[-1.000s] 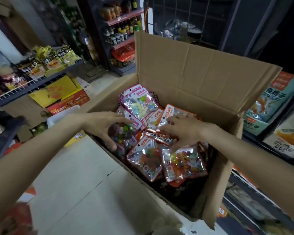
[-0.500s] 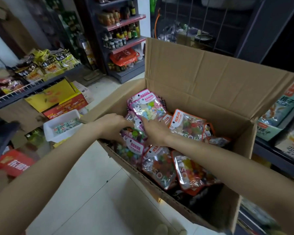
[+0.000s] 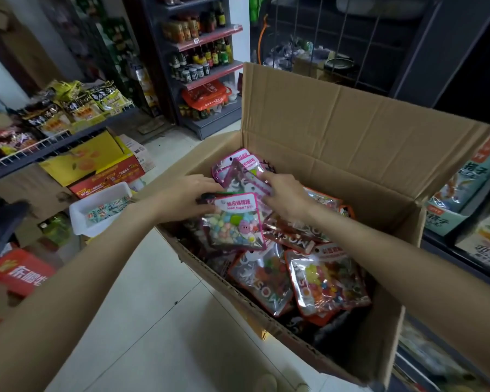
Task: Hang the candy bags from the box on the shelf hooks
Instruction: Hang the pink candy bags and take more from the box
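Since half a second ago we have both hands up at the far left of the box (image 3: pixel 337 131), left hand (image 3: pixel 186 198) gripping a pink bag (image 3: pixel 234 222) now lifted off the pile, right hand (image 3: pixel 285 195) pinching further pink bags (image 3: pixel 242 168); gathering continues, nothing hung yet.

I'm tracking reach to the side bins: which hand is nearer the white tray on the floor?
Left. The left hand is in the box's near-left corner, closest to the white tray; the right hand is farther in.
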Demonstrator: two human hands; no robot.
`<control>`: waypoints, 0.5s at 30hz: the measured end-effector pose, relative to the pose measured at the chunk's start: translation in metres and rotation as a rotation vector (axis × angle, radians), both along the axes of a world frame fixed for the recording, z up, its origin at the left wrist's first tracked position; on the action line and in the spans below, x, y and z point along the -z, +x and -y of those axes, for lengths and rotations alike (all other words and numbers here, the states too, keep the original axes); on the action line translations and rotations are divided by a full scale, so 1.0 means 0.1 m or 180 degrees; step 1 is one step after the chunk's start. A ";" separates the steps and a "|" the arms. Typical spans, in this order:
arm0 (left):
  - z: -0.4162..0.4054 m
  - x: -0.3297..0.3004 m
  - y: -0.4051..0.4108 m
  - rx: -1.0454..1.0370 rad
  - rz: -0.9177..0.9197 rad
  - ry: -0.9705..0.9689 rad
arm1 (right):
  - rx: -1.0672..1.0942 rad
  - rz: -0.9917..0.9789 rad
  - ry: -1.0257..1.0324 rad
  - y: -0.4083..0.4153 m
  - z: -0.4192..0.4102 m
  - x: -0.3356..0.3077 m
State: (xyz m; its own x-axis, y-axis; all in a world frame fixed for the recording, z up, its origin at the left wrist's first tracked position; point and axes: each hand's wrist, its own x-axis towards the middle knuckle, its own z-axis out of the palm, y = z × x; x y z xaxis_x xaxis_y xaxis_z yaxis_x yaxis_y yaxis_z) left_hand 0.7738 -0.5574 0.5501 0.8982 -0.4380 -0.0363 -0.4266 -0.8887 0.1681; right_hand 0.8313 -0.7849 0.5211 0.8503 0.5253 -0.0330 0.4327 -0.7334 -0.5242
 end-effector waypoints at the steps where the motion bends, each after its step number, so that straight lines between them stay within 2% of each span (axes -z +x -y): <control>1: 0.04 0.02 0.01 -0.0067 -0.0020 0.0016 | -0.0027 -0.0037 -0.0049 0.04 0.07 -0.03; 7: 0.22 0.25 0.15 -0.0193 -0.0278 -0.0076 | 0.0008 -0.0442 -0.0144 0.00 0.24 0.04; 9: 0.24 0.26 0.20 -0.0301 -0.0359 -0.0114 | 0.0085 -0.0622 0.0106 -0.05 0.25 0.00; 12: 0.30 0.26 0.23 -0.0488 -0.0526 -0.0376 | 0.0063 -0.1307 0.0707 -0.17 0.27 -0.11; 13: 0.32 0.26 0.23 -0.0540 -0.0576 -0.0552 | -0.0076 -0.1293 0.0658 -0.21 0.26 -0.12; 15: 0.35 0.24 0.24 -0.0683 -0.0731 -0.0846 | -0.0201 -0.0760 0.0236 -0.23 0.23 -0.05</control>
State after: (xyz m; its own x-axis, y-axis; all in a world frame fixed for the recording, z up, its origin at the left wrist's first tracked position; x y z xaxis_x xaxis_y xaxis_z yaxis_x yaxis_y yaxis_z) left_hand 0.7983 -0.5922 0.5258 0.9519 -0.2629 -0.1574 -0.1610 -0.8661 0.4732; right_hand 0.8084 -0.8077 0.5259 0.7885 0.5855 -0.1882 0.3340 -0.6647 -0.6683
